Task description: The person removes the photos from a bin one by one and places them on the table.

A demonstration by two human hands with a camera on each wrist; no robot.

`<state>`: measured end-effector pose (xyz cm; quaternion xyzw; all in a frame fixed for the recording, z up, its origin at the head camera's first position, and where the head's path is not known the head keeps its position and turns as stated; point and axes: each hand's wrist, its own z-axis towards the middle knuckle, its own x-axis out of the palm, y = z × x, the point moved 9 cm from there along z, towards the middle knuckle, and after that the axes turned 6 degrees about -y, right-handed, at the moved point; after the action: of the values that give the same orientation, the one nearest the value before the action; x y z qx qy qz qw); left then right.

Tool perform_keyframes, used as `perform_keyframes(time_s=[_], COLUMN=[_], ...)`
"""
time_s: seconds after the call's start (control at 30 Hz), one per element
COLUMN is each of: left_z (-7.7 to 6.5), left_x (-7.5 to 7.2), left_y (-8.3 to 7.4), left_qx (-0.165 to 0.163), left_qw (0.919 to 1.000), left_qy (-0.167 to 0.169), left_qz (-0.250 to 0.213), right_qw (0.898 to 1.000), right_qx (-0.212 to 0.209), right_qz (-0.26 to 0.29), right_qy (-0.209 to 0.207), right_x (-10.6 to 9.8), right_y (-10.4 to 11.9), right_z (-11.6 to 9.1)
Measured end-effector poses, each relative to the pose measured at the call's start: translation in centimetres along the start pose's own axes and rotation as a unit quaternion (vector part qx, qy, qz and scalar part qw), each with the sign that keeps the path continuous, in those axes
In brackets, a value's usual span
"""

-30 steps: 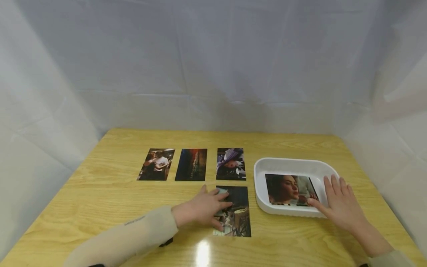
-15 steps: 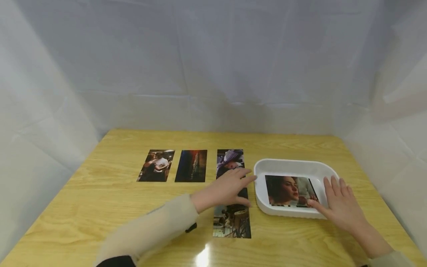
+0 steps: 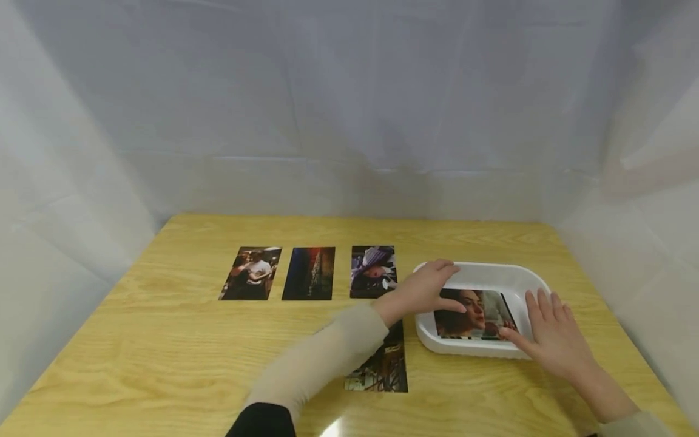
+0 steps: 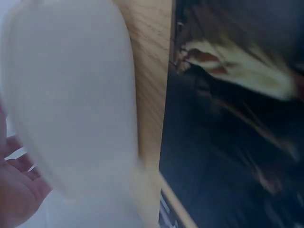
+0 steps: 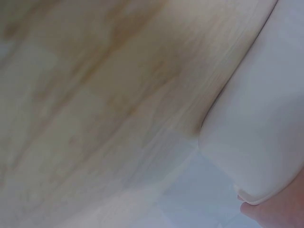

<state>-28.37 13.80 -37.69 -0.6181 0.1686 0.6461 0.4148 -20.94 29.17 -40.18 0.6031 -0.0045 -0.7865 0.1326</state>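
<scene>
In the head view my left hand [image 3: 420,291] reaches over the left end of a white plastic tray [image 3: 508,267], fingers extended toward its far rim and thumb over a photo print [image 3: 464,328] of a person lying inside. My right hand [image 3: 557,340] rests at the tray's right end with straight fingers, its thumb over the photo's right edge. Beneath my left wrist and sleeve a dark upright photo [image 3: 388,370] lies on the table, partly hidden; the left wrist view shows it close up beside the tray's outer wall [image 4: 80,95].
Along the table's [image 3: 191,346] back lie a photo of a couple [image 3: 253,273], a dark photo with a lit shape [image 3: 309,273], and a photo with a purple hat [image 3: 374,267]. White sheeting [image 3: 306,109] surrounds the table on its back and sides.
My left hand has left the near photo and moved right and up to the tray's left end. My right hand and the photos stay put.
</scene>
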Motion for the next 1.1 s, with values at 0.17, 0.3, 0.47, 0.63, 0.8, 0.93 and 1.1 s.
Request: perform_keyframes(time_s=[0.17,0.3,0.47,0.63,0.8,0.93,1.1], left_z=[1.1,1.5,1.6,1.3,1.0,0.9,0.7], left_x=[1.8,3.2,4.9,6.0,6.5,6.0,5.4], left_y=[-0.5,-0.8,-0.8,-0.3,0.2,0.0,-0.1], left_qx=[0.01,0.024,0.032,0.011,-0.016,-0.002,0.005], left_qw=[0.9986,0.9892,0.9699,0.9612,0.9527,0.9488,0.9482], left_qy=[0.036,0.063,0.103,0.152,0.183,0.167,0.148], left_qz=[0.037,0.13,0.218,0.23,0.243,0.268,0.281], right_qw=[1.0,1.0,1.0,1.0,1.0,1.0,1.0], right_qx=[0.009,0.011,0.005,-0.004,-0.009,-0.012,-0.014], right_qz=[0.004,0.004,0.005,0.005,0.006,0.003,0.001], right_qy=[0.018,0.017,0.001,-0.013,-0.019,-0.022,-0.021], right_x=[0.4,0.4,0.2,0.0,-0.1,-0.2,-0.3], right_y=[0.0,-0.1,0.0,0.1,0.2,0.2,0.2], right_z=[-0.1,-0.1,-0.1,-0.1,-0.2,-0.1,-0.1])
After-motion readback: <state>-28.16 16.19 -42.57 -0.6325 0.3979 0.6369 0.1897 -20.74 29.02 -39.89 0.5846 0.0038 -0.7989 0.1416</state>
